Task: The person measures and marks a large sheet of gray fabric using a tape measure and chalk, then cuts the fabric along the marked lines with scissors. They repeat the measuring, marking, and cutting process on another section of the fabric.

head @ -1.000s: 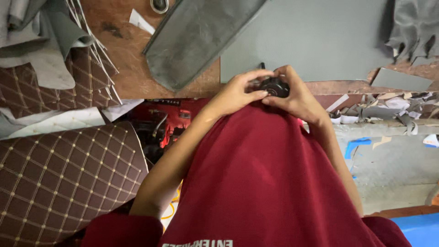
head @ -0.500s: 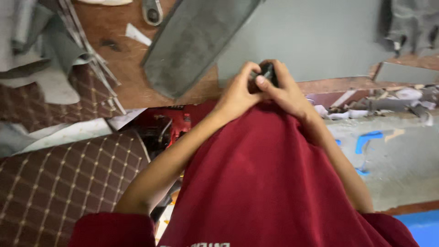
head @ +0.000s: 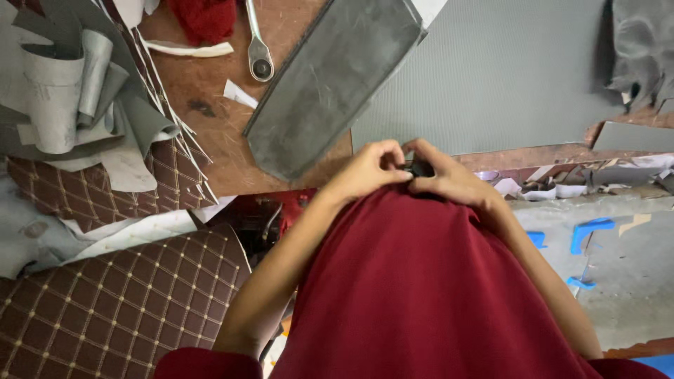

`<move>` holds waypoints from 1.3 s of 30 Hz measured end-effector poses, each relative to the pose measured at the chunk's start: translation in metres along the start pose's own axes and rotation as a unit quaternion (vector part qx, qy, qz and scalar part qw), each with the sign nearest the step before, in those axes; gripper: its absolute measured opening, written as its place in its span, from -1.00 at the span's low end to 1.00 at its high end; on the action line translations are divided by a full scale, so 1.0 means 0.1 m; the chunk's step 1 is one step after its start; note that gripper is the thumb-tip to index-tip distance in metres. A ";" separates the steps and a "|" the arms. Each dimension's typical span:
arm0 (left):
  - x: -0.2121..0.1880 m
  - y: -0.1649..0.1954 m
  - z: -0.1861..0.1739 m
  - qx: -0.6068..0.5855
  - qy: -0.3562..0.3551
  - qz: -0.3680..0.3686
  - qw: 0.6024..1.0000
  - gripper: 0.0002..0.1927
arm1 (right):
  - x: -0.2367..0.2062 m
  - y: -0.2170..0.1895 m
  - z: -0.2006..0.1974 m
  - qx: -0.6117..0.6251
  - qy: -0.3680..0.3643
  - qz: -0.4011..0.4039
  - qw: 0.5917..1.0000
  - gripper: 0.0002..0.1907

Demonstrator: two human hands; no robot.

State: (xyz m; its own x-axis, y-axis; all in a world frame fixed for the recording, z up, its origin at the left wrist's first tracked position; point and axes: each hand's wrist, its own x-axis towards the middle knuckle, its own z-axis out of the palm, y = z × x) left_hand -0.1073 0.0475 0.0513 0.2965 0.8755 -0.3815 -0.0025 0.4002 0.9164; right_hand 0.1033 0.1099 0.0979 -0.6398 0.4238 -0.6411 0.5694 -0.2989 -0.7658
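A small black hard object (head: 420, 168) (mostly hidden) is pinched between the left hand (head: 368, 168) and right hand (head: 449, 179), at twelve o'clock of the maroon cloth (head: 421, 281); it is judged light, rigid, best gripped by its edges.

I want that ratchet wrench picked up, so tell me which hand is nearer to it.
Left. The left hand is below and right of the ratchet wrench; the right hand lies farther right, beyond the left.

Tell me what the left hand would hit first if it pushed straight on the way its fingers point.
The left hand points right, at the small dark object pinched between both hands. It would meet that at once, then the right hand just behind it.
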 end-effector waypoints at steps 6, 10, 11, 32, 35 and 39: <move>0.14 0.06 -1.28 0.111 0.171 0.104 0.973 -0.84 | -0.07 0.20 -0.29 -0.062 0.084 0.141 0.985 -0.63; 0.33 0.01 -1.83 0.126 0.272 0.038 0.953 -0.82 | 0.03 0.26 -0.30 -0.110 0.105 0.149 0.977 -0.59; 0.37 0.01 -1.87 0.143 0.294 -0.011 0.945 -0.81 | 0.11 0.27 -0.25 -0.119 0.112 0.152 0.975 -0.60; 0.18 -0.07 -1.68 0.369 0.384 0.100 0.840 -0.78 | 0.41 0.23 0.28 -0.295 0.155 0.193 0.923 -0.59; 0.17 -0.08 -1.68 0.367 0.377 0.076 0.847 -0.81 | 0.42 0.23 0.30 -0.302 0.156 0.198 0.919 -0.58; 0.16 -0.09 -1.69 0.377 0.377 0.073 0.843 -0.80 | 0.43 0.22 0.33 -0.308 0.161 0.202 0.916 -0.58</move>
State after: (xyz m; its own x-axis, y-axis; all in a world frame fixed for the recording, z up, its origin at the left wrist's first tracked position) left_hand -0.2636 0.1040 0.0164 -0.3461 0.9375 0.0349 0.7057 0.2356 0.6681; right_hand 0.0718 0.0935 0.0519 -0.1829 0.6452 -0.7418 0.9727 0.0093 -0.2318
